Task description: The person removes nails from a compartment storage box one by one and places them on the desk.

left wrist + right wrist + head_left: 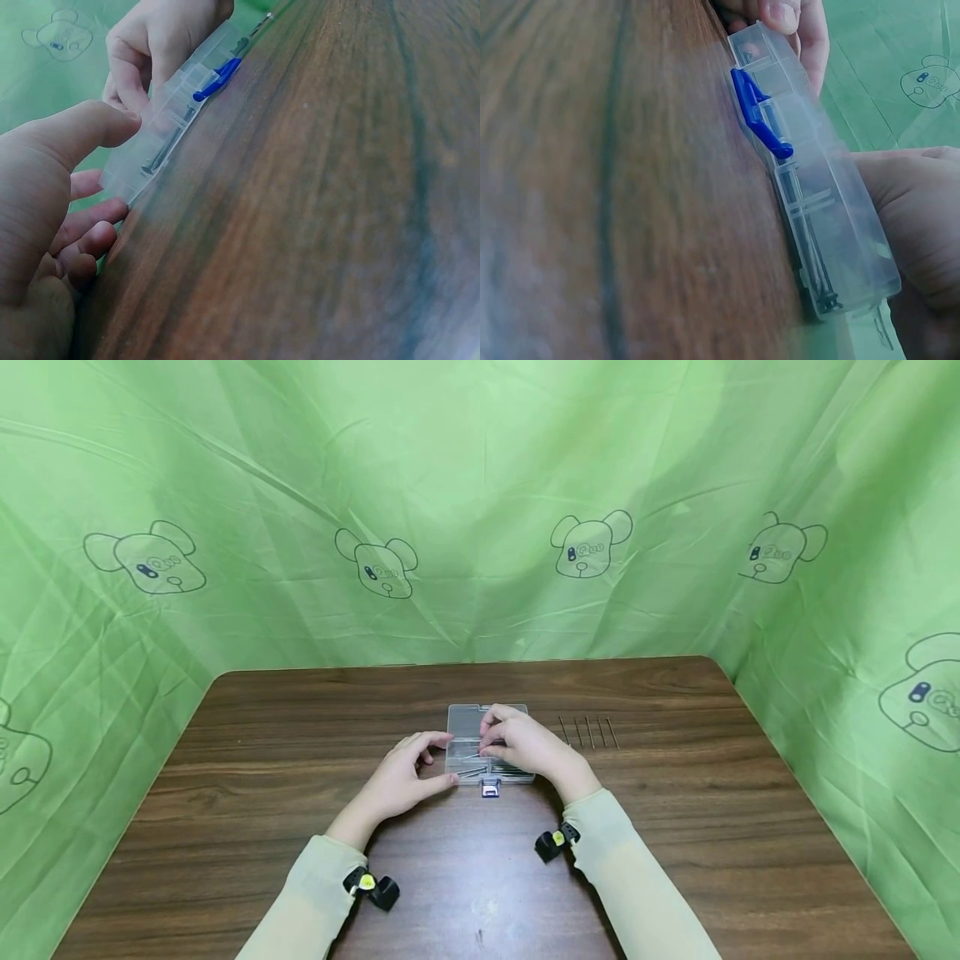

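Note:
A clear plastic compartment box [467, 722] lies on the table with its lid folded back and a blue latch [751, 112] at its front. Long metal nails [814, 255] lie in its front compartments. My left hand [401, 781] holds the box's left end, thumb at the front corner and fingers along the side. Over the middle of the box, my right hand [528, 745] has its thumb and fingers pinched together. A thin nail [472, 756] shows at those fingertips, mostly hidden by them. In the left wrist view, the right fingers reach down behind the front wall.
Several nails [589, 733] lie side by side on the wooden table [675, 827], right of the box. Green cloth [480, 610] with mouse-like drawings hangs behind and along both sides. Each sleeve carries a small black wrist camera [385, 893].

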`<action>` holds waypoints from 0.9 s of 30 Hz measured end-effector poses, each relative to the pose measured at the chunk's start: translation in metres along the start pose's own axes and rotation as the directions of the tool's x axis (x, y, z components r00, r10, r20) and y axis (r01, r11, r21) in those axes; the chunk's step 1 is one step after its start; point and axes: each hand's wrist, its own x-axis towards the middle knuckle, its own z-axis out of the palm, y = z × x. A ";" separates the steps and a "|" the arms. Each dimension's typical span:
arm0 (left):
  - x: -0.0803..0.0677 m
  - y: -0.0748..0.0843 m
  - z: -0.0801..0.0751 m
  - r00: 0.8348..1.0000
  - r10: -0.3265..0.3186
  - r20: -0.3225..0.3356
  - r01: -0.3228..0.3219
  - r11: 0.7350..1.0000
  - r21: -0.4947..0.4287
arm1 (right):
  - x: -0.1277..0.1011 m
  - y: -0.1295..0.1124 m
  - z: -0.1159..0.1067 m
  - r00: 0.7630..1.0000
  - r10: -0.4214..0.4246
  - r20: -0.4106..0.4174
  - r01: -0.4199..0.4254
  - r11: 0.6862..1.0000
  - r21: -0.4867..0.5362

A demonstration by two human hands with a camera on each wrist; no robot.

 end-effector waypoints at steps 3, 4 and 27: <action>0.000 0.000 0.000 1.000 -0.004 0.000 0.004 1.000 0.002 | -0.001 0.001 -0.001 1.000 -0.001 -0.003 0.001 1.000 0.029; 0.000 0.000 0.000 1.000 -0.005 0.000 0.005 1.000 0.001 | -0.001 0.001 -0.002 1.000 0.003 -0.006 -0.003 0.999 0.045; -0.001 0.003 -0.001 0.999 -0.052 0.007 0.052 0.999 -0.011 | -0.003 0.003 -0.012 0.985 0.144 -0.097 -0.105 0.940 0.324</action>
